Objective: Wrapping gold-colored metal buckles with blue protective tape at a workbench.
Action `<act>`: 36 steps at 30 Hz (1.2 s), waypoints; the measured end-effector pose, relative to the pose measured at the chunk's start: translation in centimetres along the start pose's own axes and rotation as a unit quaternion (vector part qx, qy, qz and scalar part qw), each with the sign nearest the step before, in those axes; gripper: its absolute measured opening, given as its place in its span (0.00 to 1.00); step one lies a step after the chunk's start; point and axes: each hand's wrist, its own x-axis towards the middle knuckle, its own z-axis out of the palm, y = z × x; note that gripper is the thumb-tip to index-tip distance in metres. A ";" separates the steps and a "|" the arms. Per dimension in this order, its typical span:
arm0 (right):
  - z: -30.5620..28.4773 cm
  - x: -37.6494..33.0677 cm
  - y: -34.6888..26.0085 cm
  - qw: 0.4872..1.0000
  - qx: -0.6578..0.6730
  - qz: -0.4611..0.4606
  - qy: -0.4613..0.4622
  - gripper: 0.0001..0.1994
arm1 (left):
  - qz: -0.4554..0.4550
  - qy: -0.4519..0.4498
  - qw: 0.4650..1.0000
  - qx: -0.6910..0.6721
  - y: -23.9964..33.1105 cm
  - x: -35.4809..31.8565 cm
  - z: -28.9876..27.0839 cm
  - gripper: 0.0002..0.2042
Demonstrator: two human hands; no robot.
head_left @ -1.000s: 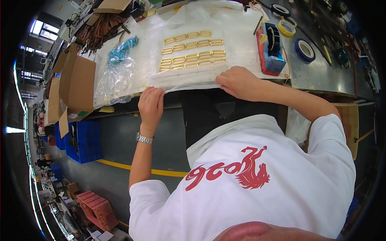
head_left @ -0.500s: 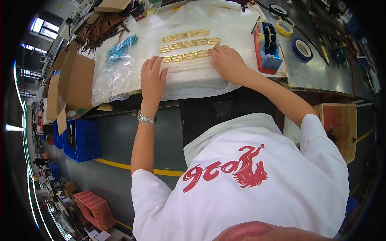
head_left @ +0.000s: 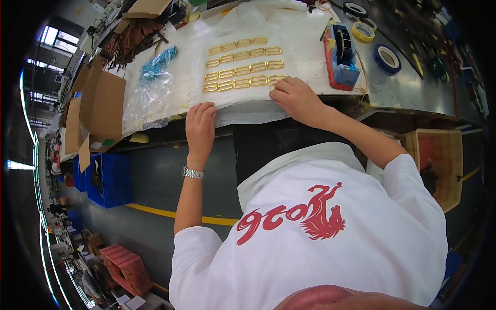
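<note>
Several gold rectangular buckles [head_left: 242,64] lie in neat rows on a white plastic sheet [head_left: 294,31] spread over the workbench. My left hand [head_left: 200,126] lies flat on the near edge of that sheet, fingers straight, holding nothing, a metal watch on its wrist. My right hand [head_left: 294,98] rests on the sheet with its fingers bent, the fingertips at the right end of the lowest buckle row. It grips nothing that I can see.
A red and blue tape dispenser [head_left: 341,54] stands right of the sheet, with tape rolls [head_left: 386,58] beyond it. Crumpled clear bags [head_left: 147,93] and open cardboard boxes [head_left: 101,103] sit left. A blue crate [head_left: 106,178] is on the floor; an orange box [head_left: 439,165] is at right.
Both hands slid forward onto the sheet toward the buckles, then my left hand drew back to the near edge. My right hand stays by the lowest row.
</note>
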 end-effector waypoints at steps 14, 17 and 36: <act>-2.5 -4.1 -3.4 0.998 0.026 0.028 -0.048 0.20 | -0.105 -0.034 0.991 0.072 -1.8 -1.1 2.4 0.24; -2.1 -6.1 -4.0 0.998 -0.007 0.017 -0.067 0.18 | -0.071 -0.083 0.984 0.140 -1.6 -2.9 3.0 0.43; -12.1 -18.5 3.0 0.869 0.290 0.326 0.233 0.05 | -0.071 -0.197 0.965 0.157 0.2 -1.3 1.0 0.48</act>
